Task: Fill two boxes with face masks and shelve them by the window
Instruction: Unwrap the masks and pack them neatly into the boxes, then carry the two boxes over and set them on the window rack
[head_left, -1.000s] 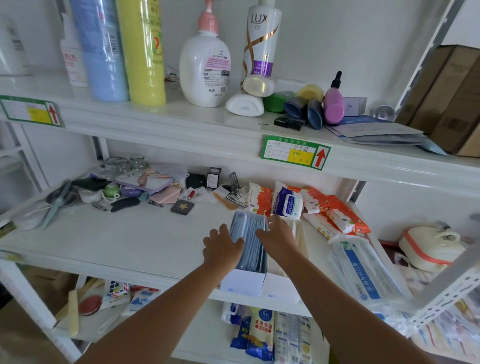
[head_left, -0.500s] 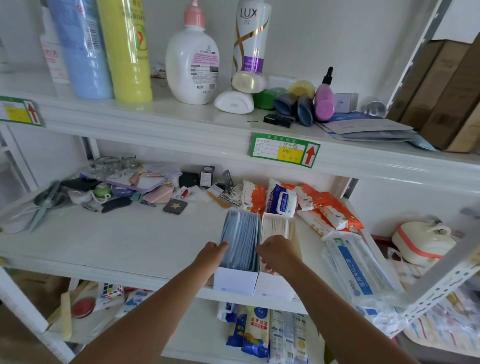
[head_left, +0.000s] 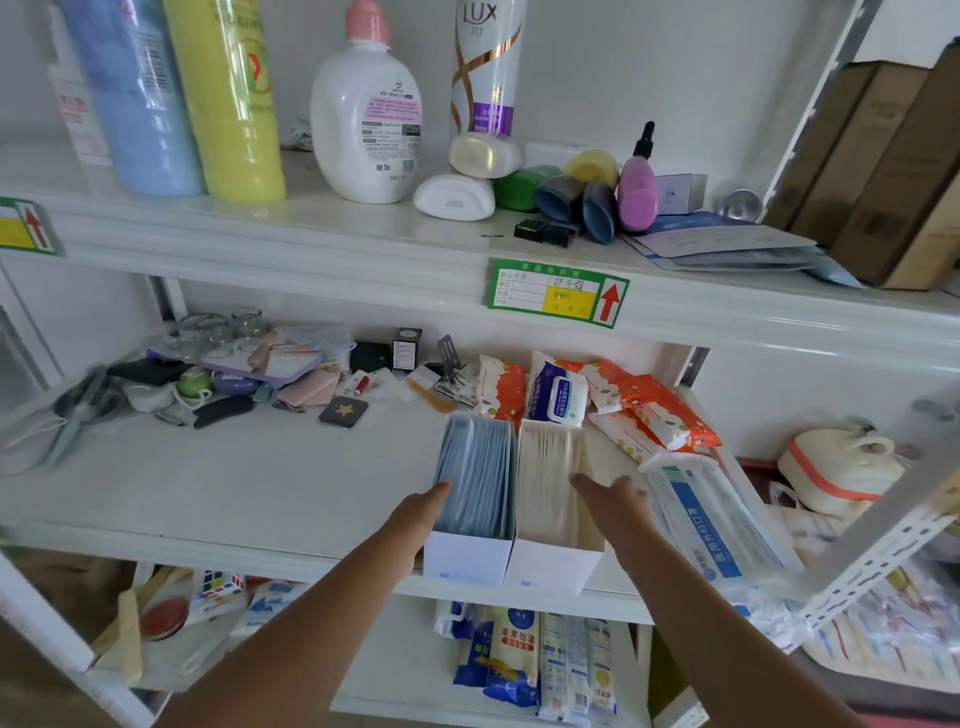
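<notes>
Item: white card box of blue masks (head_left: 470, 499) and white card box of pale masks (head_left: 553, 512), side by side, lower centre, on white middle shelf (head_left: 234, 483). My left hand (head_left: 421, 514) and right hand (head_left: 615, 501) have spread off the stacks, open, flanking them. Shelving looks finished.

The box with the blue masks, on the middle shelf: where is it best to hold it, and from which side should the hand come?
Probably by its two long side walls, from the front. The blue-mask box is narrow, open-topped and packed full; the white-mask box touches its right wall, so part them first.
</notes>
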